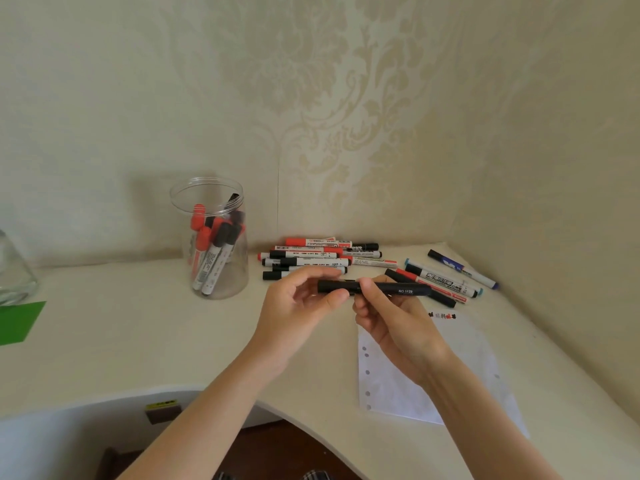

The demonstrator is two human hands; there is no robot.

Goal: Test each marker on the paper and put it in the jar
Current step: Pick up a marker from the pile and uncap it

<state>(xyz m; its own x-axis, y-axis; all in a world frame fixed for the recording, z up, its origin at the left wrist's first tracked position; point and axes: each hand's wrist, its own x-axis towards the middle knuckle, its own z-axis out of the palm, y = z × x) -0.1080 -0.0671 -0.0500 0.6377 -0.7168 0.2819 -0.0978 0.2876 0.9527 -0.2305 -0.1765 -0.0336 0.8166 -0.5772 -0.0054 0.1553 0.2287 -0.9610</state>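
A black marker (pixel 398 289) marked NO.1129 lies level above the table, held between both hands. My left hand (pixel 298 313) pinches its cap end with thumb and fingers. My right hand (pixel 391 317) grips the barrel near the middle. Under my right hand lies a white sheet of paper (pixel 460 368) with small red and black test marks at its far edge. A clear plastic jar (pixel 213 237) stands at the back left with several red and black markers inside. A pile of loose markers (pixel 318 258) lies behind my hands, and more markers (pixel 446 277) are spread at the right.
A glass vessel (pixel 14 275) stands at the far left edge, with a green sheet (pixel 19 322) in front of it. The patterned wall closes the table at the back and the right. The table's front edge curves inward near my body.
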